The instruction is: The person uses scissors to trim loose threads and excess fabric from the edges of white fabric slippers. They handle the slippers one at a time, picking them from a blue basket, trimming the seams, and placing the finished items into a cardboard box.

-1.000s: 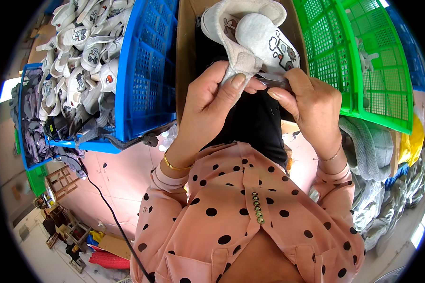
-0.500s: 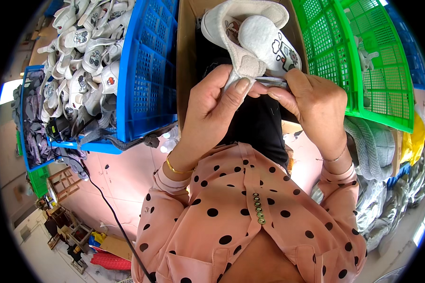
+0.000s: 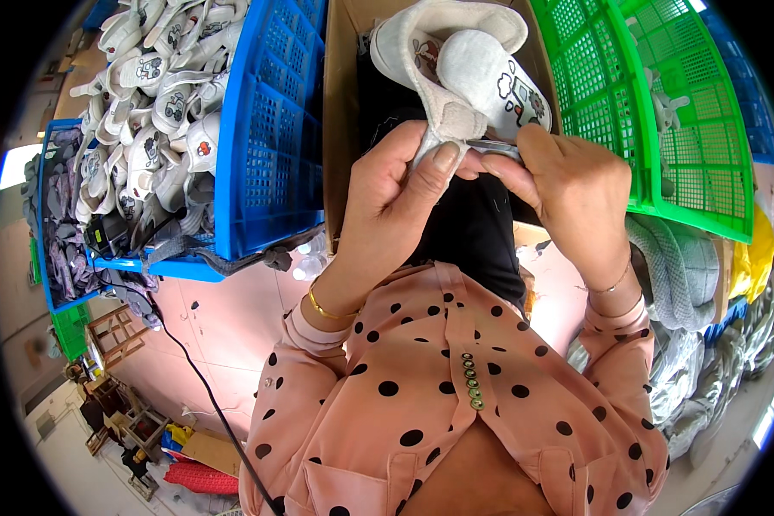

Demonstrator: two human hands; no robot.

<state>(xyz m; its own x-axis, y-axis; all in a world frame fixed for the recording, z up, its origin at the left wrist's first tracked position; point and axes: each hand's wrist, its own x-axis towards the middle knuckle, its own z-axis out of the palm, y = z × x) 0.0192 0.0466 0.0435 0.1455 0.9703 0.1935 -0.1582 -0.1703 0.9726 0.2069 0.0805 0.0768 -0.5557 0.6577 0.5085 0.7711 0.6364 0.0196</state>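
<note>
Evidently the left hand pinches the white slipper while the right hand grips a metal tool at 3 o'clock (close edge work, presumably, needing steadiness next)

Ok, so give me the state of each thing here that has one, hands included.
Left hand: closed on the slipper's near end
Right hand: closed on the tool
Slipper: held, unworn
Tool: partly hidden; open or shut, can't tell
Blue crate: heaped with white slippers
Box: partly hidden; fullness unclear
Cable: slack, curving
</note>
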